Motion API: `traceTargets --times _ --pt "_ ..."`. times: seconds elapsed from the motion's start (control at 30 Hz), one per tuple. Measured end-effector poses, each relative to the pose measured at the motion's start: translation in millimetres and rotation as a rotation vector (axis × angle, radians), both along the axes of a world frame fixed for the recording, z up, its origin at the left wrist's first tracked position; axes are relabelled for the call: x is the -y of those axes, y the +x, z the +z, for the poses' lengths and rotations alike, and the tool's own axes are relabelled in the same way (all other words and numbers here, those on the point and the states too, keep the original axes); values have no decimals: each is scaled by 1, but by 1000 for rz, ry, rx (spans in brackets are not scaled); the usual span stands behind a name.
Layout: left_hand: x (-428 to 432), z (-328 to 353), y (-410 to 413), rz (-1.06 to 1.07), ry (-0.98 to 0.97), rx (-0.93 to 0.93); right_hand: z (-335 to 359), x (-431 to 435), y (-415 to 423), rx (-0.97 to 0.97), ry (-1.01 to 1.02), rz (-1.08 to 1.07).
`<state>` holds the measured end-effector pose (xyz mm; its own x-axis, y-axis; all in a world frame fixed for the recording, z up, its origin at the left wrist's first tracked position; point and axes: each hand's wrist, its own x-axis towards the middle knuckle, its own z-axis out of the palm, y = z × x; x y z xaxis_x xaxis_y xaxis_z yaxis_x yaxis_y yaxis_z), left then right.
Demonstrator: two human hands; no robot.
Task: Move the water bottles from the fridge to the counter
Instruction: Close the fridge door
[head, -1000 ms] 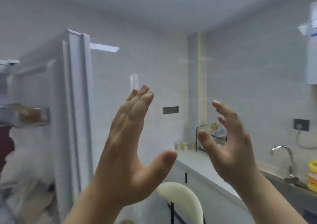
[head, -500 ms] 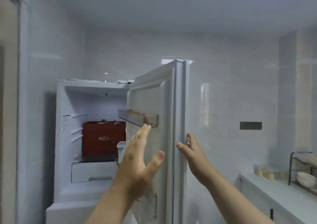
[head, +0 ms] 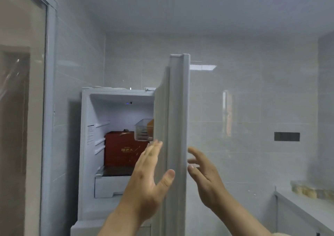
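Observation:
A white fridge stands ahead with its upper door swung open, edge-on to me. Inside sits a red box on a shelf above a white drawer. A clear door bin shows at the door's inner side. No water bottle is visible. My left hand is open, palm against the door's inner face, thumb on its edge. My right hand is open on the door's outer side, fingers spread, holding nothing. The grey counter lies at the lower right.
A glass sliding door with a pale frame fills the left. Grey tiled walls surround the fridge, with a dark switch plate on the right wall. Several small jars stand at the back of the counter.
My view has swung left from the counter and sink to face the fridge. Both hands, open throughout, have come up to either side of the open door's edge.

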<state>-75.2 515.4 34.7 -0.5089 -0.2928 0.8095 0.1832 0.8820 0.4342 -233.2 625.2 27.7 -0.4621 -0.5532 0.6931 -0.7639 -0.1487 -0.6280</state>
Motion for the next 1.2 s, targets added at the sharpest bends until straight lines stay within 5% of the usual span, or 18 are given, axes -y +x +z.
traceTargets --times 0.27,0.57,1.2 --pt "79 7 42 282 1 -12 22 139 40 -379 267 9" --pt "205 26 69 426 230 -31 20 273 49 -765 364 -84" --pt "464 33 7 457 350 -190 -6 500 -23 -1058 103 -140"
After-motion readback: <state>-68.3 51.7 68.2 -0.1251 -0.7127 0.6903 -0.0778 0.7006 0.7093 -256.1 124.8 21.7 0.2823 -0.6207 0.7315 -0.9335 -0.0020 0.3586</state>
